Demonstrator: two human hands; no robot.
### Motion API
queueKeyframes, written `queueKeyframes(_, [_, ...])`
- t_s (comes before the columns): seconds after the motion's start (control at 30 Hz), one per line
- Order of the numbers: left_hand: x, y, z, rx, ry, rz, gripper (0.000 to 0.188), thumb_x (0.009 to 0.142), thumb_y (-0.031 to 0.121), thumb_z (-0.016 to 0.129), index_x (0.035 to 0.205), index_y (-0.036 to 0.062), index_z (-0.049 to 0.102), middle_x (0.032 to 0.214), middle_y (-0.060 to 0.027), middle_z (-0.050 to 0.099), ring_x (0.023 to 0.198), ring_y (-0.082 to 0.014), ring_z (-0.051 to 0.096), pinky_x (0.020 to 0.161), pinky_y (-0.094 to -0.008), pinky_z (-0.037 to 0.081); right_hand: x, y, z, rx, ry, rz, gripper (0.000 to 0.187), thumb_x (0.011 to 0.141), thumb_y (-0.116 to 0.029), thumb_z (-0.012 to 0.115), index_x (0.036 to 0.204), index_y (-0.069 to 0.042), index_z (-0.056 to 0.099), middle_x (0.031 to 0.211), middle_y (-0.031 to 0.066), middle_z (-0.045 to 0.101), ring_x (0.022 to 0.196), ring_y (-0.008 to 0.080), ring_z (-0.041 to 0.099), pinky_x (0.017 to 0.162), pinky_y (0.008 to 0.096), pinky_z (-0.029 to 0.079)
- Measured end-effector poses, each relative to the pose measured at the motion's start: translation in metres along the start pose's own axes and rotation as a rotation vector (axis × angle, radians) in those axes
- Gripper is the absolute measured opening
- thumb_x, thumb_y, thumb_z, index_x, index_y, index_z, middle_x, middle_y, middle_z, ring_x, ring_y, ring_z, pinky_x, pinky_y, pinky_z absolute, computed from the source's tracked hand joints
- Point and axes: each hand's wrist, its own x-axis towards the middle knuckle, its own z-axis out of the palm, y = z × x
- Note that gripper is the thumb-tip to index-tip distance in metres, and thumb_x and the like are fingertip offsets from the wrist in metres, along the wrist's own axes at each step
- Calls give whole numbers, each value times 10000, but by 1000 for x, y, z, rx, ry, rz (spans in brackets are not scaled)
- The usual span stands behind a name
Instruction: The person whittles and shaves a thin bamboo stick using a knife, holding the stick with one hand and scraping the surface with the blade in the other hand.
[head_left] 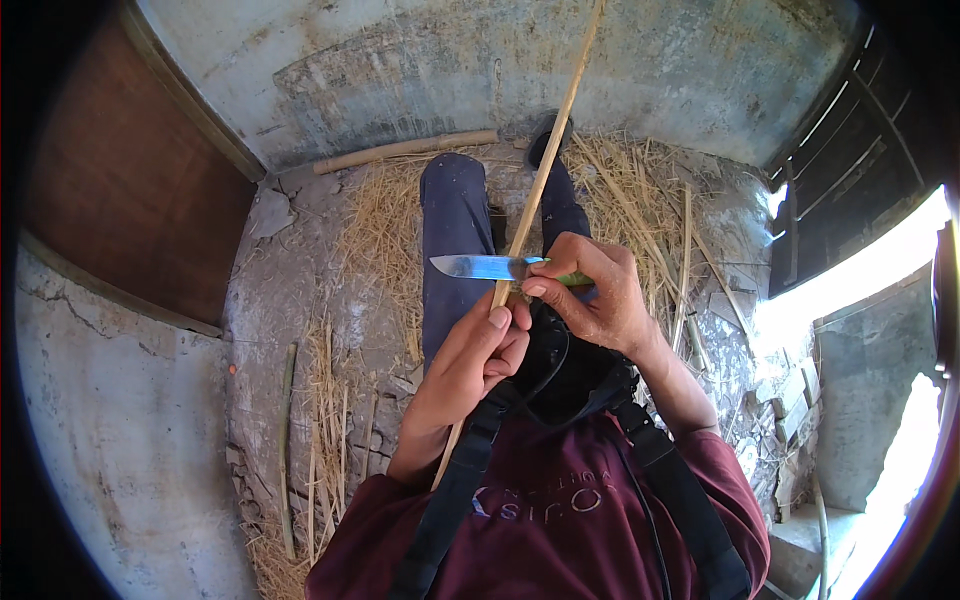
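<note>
A long, thin strip of pale wood, perhaps bamboo (pixel 551 152), slants from the wall side down past my left forearm. My left hand (pixel 474 358) is closed around it in front of my lap. Just above those fingers, a knife (pixel 478 267) lies across the strip, its bright blade pointing left. The knife's green handle (pixel 572 279) is in my right hand (pixel 603 295), whose thumb and fingers pinch it close to the blade. Both hands are near each other over my dark trousers (pixel 455 215). The palm side of the right grip is partly hidden.
Straw-like shavings (pixel 385 215) cover the floor around my legs. A thick pole (pixel 405 149) rests along the far wall (pixel 420 80). Loose strips (pixel 686 250) lie at right, a greenish stick (pixel 288 450) at left. Broken rubble (pixel 790 400) is heaped at right, near a brown panel's opposite side.
</note>
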Motion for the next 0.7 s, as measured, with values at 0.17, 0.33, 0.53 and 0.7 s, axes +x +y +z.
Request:
queueKeyframes(0.17, [-4, -10, 14, 134, 106, 96, 212, 1185, 234, 399, 1165, 45, 493, 715, 46, 306, 615, -67, 310, 573, -256, 274, 0, -3, -2, 42, 18, -3, 189, 893, -113, 874, 874, -14, 714, 761, 102, 695, 651, 253, 709, 579, 357, 503])
queueKeyframes(0.33, [-7, -18, 12, 330, 108, 134, 209, 1186, 208, 394, 1135, 27, 485, 717, 8, 377, 628, -89, 352, 590, -292, 314, 4, -3, -8, -8, 53, 41, 182, 898, -95, 867, 863, -7, 711, 736, 93, 698, 622, 211, 692, 558, 348, 491])
queueKeyframes(0.53, [-11, -26, 15, 403, 110, 150, 195, 1179, 191, 414, 1108, 22, 482, 722, -7, 426, 636, -90, 382, 595, -288, 330, 28, 41, -38, -27, 293, 163, 197, 938, -118, 839, 869, 4, 700, 740, 61, 682, 662, 117, 625, 603, 301, 469])
queueKeyframes(0.7, [-10, -15, 16, 208, 130, 14, 306, 1177, 357, 417, 1021, 97, 455, 723, 20, 380, 570, -59, 307, 501, -241, 243, 24, 43, -36, -83, 214, 122, 191, 939, -143, 849, 898, -20, 708, 751, 56, 675, 675, 96, 592, 616, 289, 458])
